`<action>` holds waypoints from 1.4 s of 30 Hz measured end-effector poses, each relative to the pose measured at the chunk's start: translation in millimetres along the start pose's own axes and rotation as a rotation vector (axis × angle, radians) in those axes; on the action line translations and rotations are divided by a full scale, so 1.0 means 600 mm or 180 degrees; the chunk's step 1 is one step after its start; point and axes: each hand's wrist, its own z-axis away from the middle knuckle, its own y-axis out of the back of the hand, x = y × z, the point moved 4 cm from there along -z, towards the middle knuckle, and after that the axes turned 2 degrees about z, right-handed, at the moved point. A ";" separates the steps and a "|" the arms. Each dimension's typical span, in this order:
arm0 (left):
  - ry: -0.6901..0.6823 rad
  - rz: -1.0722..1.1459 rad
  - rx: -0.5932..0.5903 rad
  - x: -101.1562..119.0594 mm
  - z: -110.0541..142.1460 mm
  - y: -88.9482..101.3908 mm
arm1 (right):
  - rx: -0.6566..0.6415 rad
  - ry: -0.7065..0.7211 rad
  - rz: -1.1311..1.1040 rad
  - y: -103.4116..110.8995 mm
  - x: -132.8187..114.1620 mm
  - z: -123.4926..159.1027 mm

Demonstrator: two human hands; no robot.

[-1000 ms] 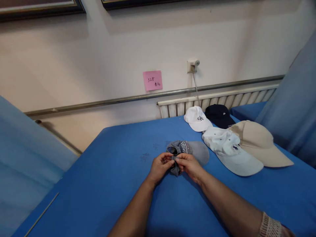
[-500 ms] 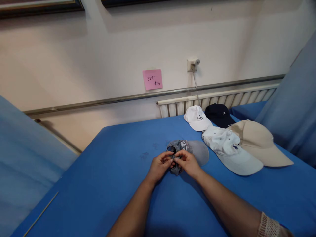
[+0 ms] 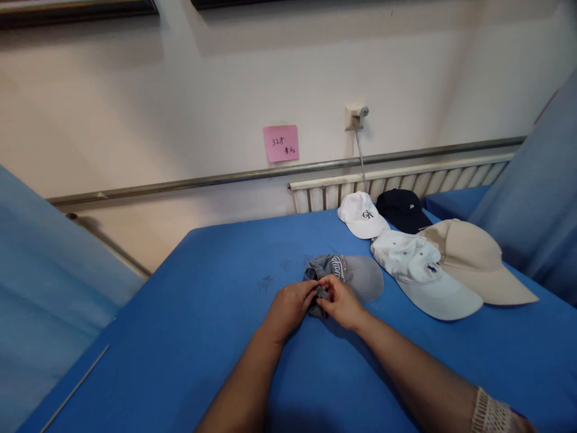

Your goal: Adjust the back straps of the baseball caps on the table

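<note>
Since the blue cover [image 3: 180,343] looks smooth, a hard tug could skid stuff. Pale cap [image 3: 451,296] sits just right of grey cap [image 3: 366,279], might get bumped. Grey cap's on the cover, brim right, back end in both hands: left hand [image 3: 288,305] and right hand [image 3: 346,307] pinching bunched fabric [image 3: 321,294]. Folds hide fingertips; blind pinch could slip or twist it.

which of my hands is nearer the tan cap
Right. Your right hand is at the gray cap, left of the tan cap; your left hand is farther left.
</note>
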 end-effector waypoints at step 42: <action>0.0426 0.0749 0.0448 -0.004 0.000 -0.007 | -0.0202 0.0608 0.1161 0.003 -0.054 0.018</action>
